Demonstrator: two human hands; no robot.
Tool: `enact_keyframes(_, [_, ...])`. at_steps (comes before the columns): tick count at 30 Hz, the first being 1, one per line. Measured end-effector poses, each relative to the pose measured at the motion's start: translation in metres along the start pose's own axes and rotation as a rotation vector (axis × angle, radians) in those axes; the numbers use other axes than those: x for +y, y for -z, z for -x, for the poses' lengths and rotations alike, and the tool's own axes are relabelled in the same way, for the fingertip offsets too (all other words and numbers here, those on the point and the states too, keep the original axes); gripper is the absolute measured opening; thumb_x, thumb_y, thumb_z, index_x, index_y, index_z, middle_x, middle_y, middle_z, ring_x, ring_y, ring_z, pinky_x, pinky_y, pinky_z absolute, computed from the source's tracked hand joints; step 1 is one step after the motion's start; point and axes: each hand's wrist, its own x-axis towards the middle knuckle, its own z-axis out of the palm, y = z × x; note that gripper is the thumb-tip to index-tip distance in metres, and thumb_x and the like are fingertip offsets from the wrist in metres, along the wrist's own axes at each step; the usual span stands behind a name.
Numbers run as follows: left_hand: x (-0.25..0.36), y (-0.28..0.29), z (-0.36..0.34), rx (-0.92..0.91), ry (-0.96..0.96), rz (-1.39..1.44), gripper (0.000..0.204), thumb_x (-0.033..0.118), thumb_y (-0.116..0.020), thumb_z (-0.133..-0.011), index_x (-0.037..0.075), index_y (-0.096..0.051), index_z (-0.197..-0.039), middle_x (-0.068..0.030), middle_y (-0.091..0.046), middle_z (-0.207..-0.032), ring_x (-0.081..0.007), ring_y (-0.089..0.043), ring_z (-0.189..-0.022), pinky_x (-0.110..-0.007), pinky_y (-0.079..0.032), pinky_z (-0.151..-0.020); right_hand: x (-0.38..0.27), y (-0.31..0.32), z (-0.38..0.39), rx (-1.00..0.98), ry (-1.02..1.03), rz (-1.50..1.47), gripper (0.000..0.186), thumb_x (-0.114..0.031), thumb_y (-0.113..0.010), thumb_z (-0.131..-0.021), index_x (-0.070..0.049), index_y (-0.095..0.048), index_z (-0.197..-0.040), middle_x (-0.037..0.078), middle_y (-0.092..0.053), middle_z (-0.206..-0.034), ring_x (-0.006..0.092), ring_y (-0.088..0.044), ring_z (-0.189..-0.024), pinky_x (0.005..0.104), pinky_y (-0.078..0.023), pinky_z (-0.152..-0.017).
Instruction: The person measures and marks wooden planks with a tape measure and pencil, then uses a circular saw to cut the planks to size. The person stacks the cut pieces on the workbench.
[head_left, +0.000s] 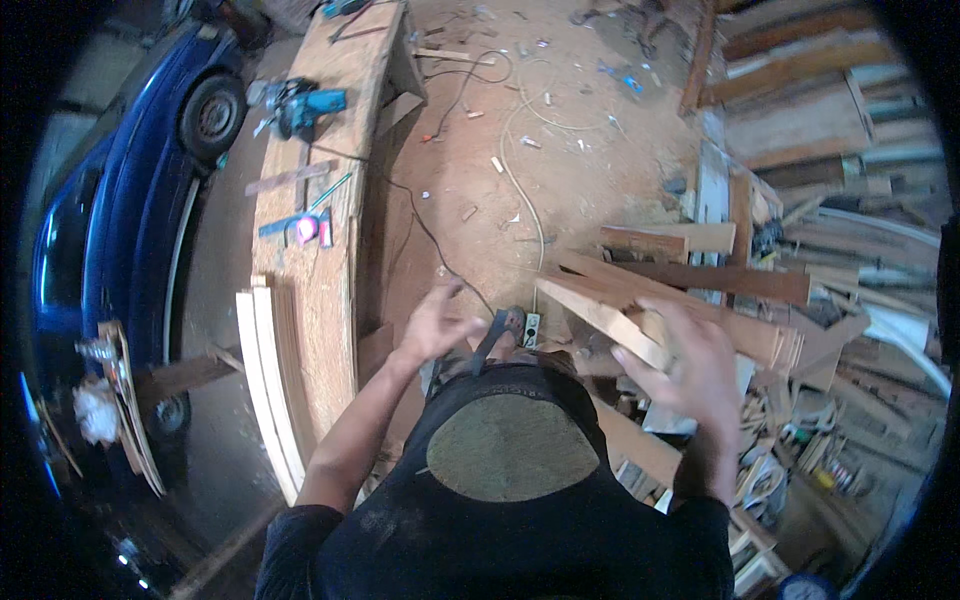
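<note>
My right hand (694, 358), a little blurred, is closed around the near end of a pale wooden board (605, 314). That board slants away to the upper left, over other planks. Nothing is in my left hand (437, 322), which hovers right of the workbench (325, 285) with its fingers apart. Closest to it on the bench side are several long pale strips of wood (275, 375), stacked along the bench's left edge.
A teal power tool (310, 106) and a pink tape measure (306, 230) lie on the bench. A dark cord (425, 225) and a white socket strip (532, 328) are on the sandy floor. Piled timber (800, 135) fills the right side; a blue car (125, 185) stands left.
</note>
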Motion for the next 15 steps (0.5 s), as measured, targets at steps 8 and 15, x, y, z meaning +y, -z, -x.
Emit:
enact_keyframes(8, [0.035, -0.053, -0.016, 0.12, -0.366, 0.157, 0.085, 0.036, -0.088, -0.073, 0.007, -0.053, -0.145, -0.0206, -0.059, -0.142, -0.0412, -0.059, -0.129, -0.048, -0.051, -0.107, -0.032, 0.14, -0.019, -0.561, 0.781, 0.047, 0.089, -0.062, -0.089, -0.061, -0.011, -0.063, -0.129, 0.021, -0.074, -0.121, 0.0409, -0.074, -0.107, 0.0474, -0.061, -0.084])
enact_keyframes(15, [0.046, -0.023, 0.035, 0.103, -0.182, 0.12, 0.063, 0.033, -0.084, -0.072, 0.01, -0.065, -0.128, -0.0171, -0.074, -0.111, -0.0381, -0.072, -0.104, -0.05, -0.058, -0.09, 0.004, 0.191, -0.023, -0.37, 0.605, 0.016, 0.079, -0.059, -0.085, -0.068, -0.009, -0.06, -0.124, 0.023, -0.069, -0.121, 0.0376, -0.07, -0.107, 0.0455, -0.057, -0.088])
